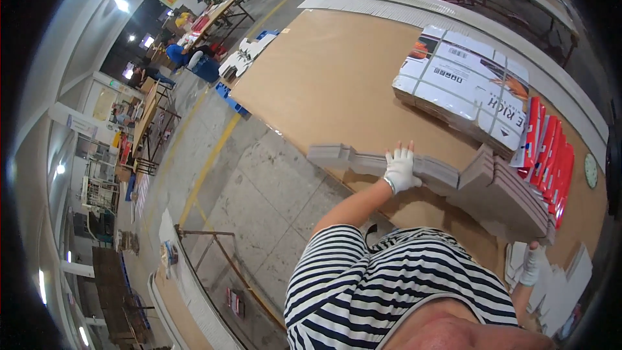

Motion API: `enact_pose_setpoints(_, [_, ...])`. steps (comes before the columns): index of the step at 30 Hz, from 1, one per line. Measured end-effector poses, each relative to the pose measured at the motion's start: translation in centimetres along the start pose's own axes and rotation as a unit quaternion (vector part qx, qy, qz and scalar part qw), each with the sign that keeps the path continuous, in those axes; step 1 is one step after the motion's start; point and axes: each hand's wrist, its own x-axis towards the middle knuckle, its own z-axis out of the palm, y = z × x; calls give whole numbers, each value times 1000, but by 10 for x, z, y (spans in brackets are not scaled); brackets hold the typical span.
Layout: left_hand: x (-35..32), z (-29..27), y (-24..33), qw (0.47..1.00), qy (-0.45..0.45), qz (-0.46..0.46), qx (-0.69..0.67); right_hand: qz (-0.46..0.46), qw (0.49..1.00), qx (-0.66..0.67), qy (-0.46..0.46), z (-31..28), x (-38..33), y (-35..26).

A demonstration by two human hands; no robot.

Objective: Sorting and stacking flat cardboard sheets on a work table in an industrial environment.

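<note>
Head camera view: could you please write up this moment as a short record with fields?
Setting: workshop hall, big brown cardboard-covered table
Left hand: white glove, pressed flat on a row of grey flat cardboard pieces at the table edge
Right hand: white glove, low on white flat pieces; grip unclear
Nearby: strapped bundle of printed flat cartons, red-edged stack, fanned grey stack
Clothing: striped shirt
Background: other workers at far tables

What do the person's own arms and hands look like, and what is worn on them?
Both hands wear white knitted gloves: the left hand with a ribbed cuff at the wrist, the right hand the same kind. The forearms are bare below the short sleeves of a shirt with dark and white stripes. No watch or marking shows.
</note>
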Motion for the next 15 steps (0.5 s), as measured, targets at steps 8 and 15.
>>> enact_pose_setpoints(8, [-2, -2, 0, 994, -15, 92, 55, -28, 998, 49, 24, 51, -43, -51])
enact_pose_setpoints(15, [1, -6, -4, 988, -64, 121, 77, 30, 994, 32, 98, 45, -45, -31])
